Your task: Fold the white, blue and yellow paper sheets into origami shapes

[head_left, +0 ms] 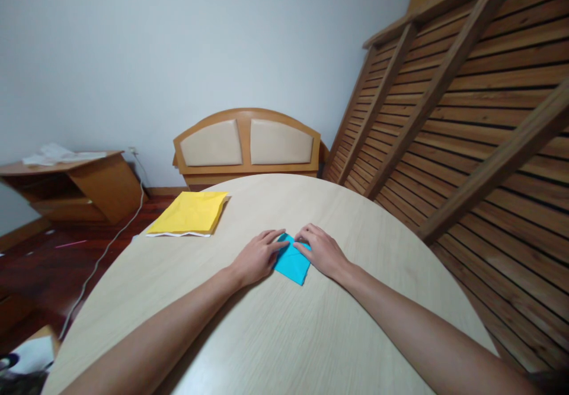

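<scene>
A small folded sheet of blue paper lies on the round wooden table, one corner pointing toward me. My left hand grips its left edge, thumb on top and fingers curled by the far left side. On the opposite side my right hand has its thumb on the upper right part of the paper, with the fingers bent around the far edge. Crease lines show on the paper's upper face. The fingertips partly cover its far corner.
A stack of yellow paper with white sheets beneath lies at the table's far left. Beyond the table stands a padded headboard. Wooden slats lean along the right. A low cabinet and a white cable are on the left.
</scene>
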The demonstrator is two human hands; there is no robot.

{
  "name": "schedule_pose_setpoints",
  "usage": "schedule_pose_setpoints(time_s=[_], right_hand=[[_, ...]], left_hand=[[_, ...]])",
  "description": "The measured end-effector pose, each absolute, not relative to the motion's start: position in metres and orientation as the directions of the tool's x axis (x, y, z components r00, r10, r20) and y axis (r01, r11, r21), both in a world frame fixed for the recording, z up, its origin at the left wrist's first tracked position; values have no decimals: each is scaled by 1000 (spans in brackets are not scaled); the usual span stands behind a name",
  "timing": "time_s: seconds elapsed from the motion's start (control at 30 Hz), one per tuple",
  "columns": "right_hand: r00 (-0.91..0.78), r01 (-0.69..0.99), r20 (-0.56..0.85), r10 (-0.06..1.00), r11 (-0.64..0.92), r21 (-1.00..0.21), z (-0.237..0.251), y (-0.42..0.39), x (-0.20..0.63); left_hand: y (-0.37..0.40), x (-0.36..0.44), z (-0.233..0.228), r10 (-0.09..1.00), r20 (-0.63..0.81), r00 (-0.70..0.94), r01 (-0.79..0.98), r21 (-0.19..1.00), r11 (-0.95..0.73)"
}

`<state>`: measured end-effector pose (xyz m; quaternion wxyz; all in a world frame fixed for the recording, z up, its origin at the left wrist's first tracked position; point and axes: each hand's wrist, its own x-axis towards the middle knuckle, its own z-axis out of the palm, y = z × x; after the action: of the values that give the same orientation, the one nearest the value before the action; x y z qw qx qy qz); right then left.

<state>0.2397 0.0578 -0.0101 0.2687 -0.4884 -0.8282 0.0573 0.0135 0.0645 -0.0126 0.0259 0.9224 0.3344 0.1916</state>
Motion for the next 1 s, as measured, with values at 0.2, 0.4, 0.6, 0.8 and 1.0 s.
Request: schedule_pose_setpoints(time_s=[0.2,0.4,0.6,0.8,1.0], right_hand=[[-519,769,327,790,599,-225,1,51,240],[-541,796,209,815,576,-187,4,23,230],[-601,753,-17,799,558,-348,0,14,229],[-570,778,-66,819,512,-364,4,22,238],[-542,790,10,840,513,-336,1,18,240]], left_hand=[[66,12,-12,638,255,727,597,225,-770],[63,11,-9,668,227,709,632,216,-744],[64,12,-11,713,182,678,681,210,-701],[61,10,-11,739,141,659,712,200,-673],[62,10,-11,725,156,671,695,207,-688]])
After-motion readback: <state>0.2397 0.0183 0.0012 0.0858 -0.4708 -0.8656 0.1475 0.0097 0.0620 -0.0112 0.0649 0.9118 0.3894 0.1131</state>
